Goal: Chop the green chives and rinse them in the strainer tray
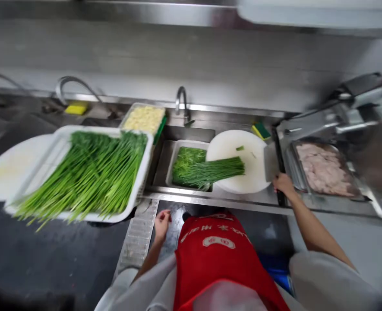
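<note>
My right hand [284, 185] is closed round the handle of a cleaver [273, 162]. Its broad blade stands at the right edge of a round white cutting board [232, 142]. Across the board lies a bundle of green garlic chives [225, 169], its left end hanging over a white tub [170, 172] of cut greens [191, 157] in the sink. One small green piece rests apart on the board. My left hand [162, 222] hangs in front of the counter edge, fingers loosely curled, with nothing seen in it.
A white basket [142, 185] of long chives [93, 172] stands at left, partly over another round board [3, 172]. Behind are a tray of pale diced food [144, 119] and a faucet [184, 103]. At right sit a sponge [261, 130] and a tray of pale meat [323, 168].
</note>
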`<state>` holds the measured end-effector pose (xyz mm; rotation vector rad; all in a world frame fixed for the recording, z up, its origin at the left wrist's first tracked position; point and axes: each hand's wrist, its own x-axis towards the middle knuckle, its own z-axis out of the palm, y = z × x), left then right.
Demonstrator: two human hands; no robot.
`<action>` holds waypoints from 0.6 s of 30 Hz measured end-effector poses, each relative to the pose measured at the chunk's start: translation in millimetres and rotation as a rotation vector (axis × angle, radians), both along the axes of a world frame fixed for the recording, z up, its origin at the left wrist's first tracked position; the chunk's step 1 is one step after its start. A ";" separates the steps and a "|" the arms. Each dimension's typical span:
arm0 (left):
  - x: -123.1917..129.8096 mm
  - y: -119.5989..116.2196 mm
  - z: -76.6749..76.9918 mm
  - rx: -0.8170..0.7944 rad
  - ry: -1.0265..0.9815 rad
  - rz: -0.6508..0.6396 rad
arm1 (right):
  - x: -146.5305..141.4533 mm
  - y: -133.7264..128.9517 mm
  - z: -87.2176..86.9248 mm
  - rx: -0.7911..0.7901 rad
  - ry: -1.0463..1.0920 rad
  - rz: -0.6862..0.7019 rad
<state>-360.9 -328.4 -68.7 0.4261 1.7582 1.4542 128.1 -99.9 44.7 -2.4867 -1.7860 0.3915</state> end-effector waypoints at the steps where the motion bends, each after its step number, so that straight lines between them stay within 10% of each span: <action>1: 25.5 11.8 8.8 0.041 0.036 -0.127 | 18.5 -3.7 -1.3 -0.016 0.001 -0.034; 4: 97.0 78.1 55.7 0.286 0.274 -0.468 | 43.5 0.6 -13.1 -0.031 -0.004 -0.028; 10: 219.4 304.0 137.8 0.442 0.556 -0.707 | 75.6 10.3 -29.0 -0.093 0.143 0.051; 14: 292.6 400.5 128.5 0.188 0.618 -0.875 | 106.0 10.1 -41.8 -0.103 0.348 0.012; 18: 337.7 414.9 104.1 0.085 0.663 -0.927 | 122.3 10.0 -61.0 -0.083 0.551 -0.016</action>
